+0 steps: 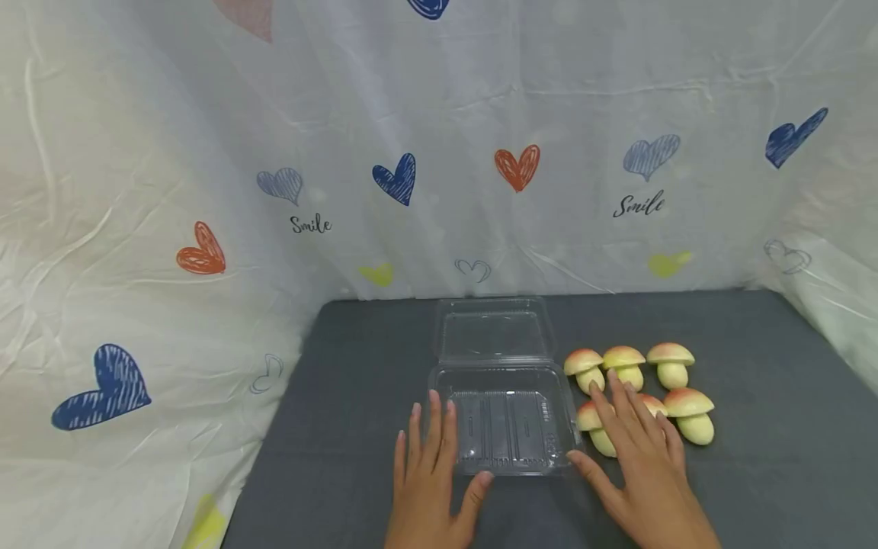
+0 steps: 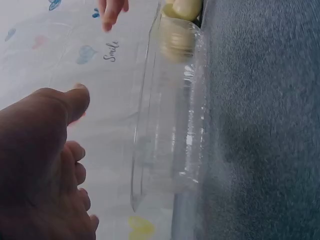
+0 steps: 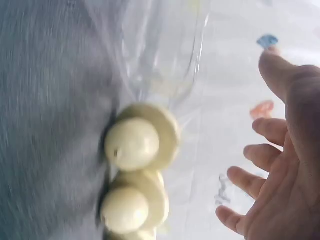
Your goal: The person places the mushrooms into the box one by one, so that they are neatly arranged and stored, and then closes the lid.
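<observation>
A clear plastic clamshell box (image 1: 507, 427) lies on the grey table with its lid (image 1: 494, 335) folded back, away from me. To its right several toy mushrooms (image 1: 671, 366) with red-and-yellow caps and pale stems lie in two rows. My left hand (image 1: 432, 484), fingers straight and holding nothing, is over the box's front left corner. Above the front row of mushrooms is my right hand (image 1: 645, 473), fingers spread; it hides part of a middle mushroom. In the right wrist view a mushroom (image 3: 132, 145) lies close by the box, and the hand is apart from it.
The dark grey table (image 1: 775, 473) extends to both sides of the box and mushrooms. Behind it and along both sides hangs a white cloth (image 1: 453, 229) printed with hearts and the word "Smile".
</observation>
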The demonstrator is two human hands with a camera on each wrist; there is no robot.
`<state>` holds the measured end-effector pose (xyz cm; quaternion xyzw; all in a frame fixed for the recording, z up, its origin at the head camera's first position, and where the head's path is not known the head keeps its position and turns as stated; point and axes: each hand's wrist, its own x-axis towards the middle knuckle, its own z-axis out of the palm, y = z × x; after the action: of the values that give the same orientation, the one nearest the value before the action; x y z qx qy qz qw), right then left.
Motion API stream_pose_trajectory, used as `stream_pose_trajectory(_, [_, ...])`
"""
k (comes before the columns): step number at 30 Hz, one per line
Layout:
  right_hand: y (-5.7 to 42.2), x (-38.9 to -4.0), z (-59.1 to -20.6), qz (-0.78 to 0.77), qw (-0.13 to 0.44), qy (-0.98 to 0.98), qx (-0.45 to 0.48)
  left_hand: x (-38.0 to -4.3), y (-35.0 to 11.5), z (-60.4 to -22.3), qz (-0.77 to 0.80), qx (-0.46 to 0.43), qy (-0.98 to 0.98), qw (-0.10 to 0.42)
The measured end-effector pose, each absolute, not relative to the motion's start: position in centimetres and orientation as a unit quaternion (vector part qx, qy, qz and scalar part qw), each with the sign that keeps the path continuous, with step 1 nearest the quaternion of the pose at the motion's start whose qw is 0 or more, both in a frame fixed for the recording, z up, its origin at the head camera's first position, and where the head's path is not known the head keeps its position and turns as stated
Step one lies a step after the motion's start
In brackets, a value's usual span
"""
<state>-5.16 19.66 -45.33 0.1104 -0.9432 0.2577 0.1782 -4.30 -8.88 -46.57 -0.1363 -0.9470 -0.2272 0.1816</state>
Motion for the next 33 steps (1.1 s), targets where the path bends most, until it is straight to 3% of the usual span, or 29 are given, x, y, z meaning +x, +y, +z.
stream_pose_trajectory(15, [27.9,-6.7,-45.7,0.233,0.227,-0.944,0.059,-6.0,-10.8,-46.7,-0.465,-0.057,-0.879,0.087])
stream_pose_trajectory(21, [30.4,-6.9,-46.5,0.185,0.196,-0.962,0.035,-6.3,-10.8,-47.3,-0.481,-0.026,-0.873,0.07])
stream_pose_trajectory(33, [32.1,-7.3,-48.5,0.169,0.182,-0.966,0.075,-7.0,-10.5,-48.4,-0.499,0.007,-0.866,0.038])
